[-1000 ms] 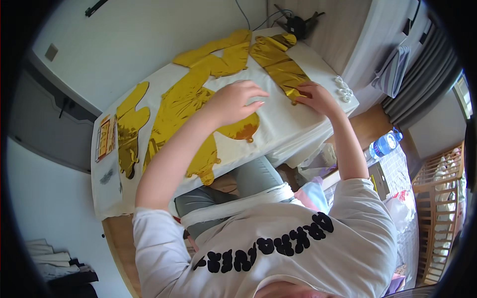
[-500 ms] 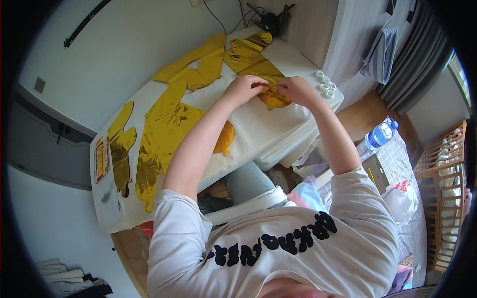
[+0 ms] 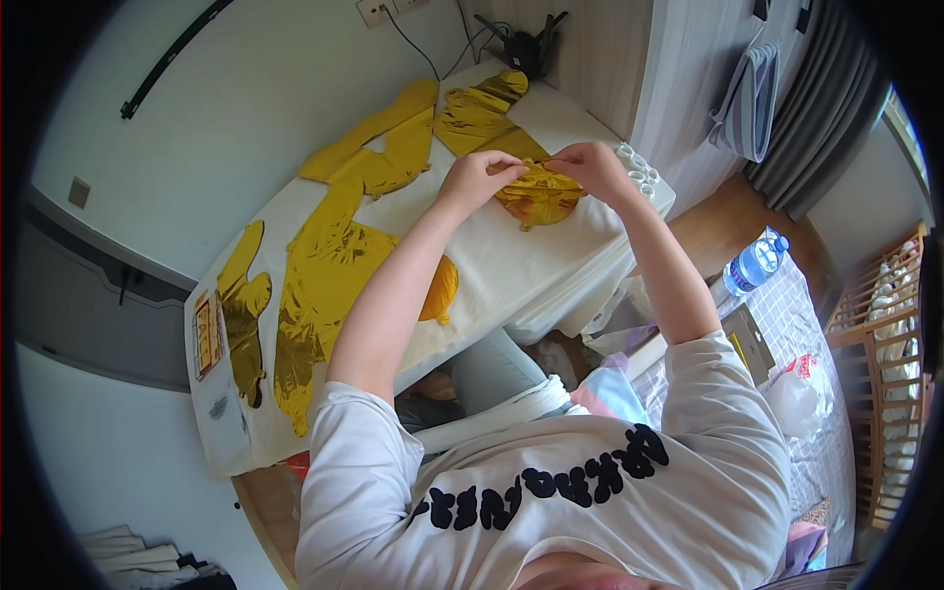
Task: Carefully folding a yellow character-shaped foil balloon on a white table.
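Both my hands are at the far right part of the white-covered table (image 3: 492,280). Between them is a shiny gold foil balloon (image 3: 537,205), flat and wrinkled, with a rounded lower edge. My left hand (image 3: 480,179) pinches its upper edge near the left side. Close by, my right hand (image 3: 597,171) pinches the same edge, fingertips pressed together. More flat gold foil (image 3: 482,120) lies just behind my hands. A large gold foil balloon (image 3: 339,256) spreads over the table's left half, partly hidden by my left forearm. A narrower gold foil piece (image 3: 246,300) lies at the far left.
Small white rolls (image 3: 639,169) stand at the table's right corner. A black router (image 3: 526,47) sits at the back corner. To my right, a water bottle (image 3: 755,264) and a plastic bag (image 3: 798,401) rest on a checked surface, with a wooden crib (image 3: 875,364) beyond.
The foil balloon between my hands is lifted and turned slightly, showing more of its face. My hands have shifted a little and stay pinched on it. The view has tilted slightly.
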`<state>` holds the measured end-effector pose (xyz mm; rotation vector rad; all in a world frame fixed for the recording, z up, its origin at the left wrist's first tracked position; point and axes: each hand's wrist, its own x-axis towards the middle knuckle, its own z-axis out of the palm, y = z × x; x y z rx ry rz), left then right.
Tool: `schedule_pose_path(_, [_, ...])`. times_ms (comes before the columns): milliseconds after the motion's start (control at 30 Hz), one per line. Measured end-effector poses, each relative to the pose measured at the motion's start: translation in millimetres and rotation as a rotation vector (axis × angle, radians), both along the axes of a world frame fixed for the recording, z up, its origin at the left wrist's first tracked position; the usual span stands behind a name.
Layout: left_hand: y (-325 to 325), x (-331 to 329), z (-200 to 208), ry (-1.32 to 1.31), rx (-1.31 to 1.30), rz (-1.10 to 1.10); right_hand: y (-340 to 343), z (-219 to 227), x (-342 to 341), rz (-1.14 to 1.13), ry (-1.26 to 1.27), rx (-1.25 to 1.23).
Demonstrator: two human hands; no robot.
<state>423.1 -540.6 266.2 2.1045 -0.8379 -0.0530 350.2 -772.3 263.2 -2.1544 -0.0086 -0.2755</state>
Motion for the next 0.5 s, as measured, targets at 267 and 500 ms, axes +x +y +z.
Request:
schedule_pose_path(267, [-0.2, 10.7, -2.1, 0.113, -0.085, -0.072, 4.0, -3.9, 12.8, 0.049, 0.031, 0.109])
schedule_pose_path(500, [2.5, 19.4, -12.2, 0.246, -0.149, -0.162, 1.8, -16.7, 21.4, 0.092, -0.008, 0.185])
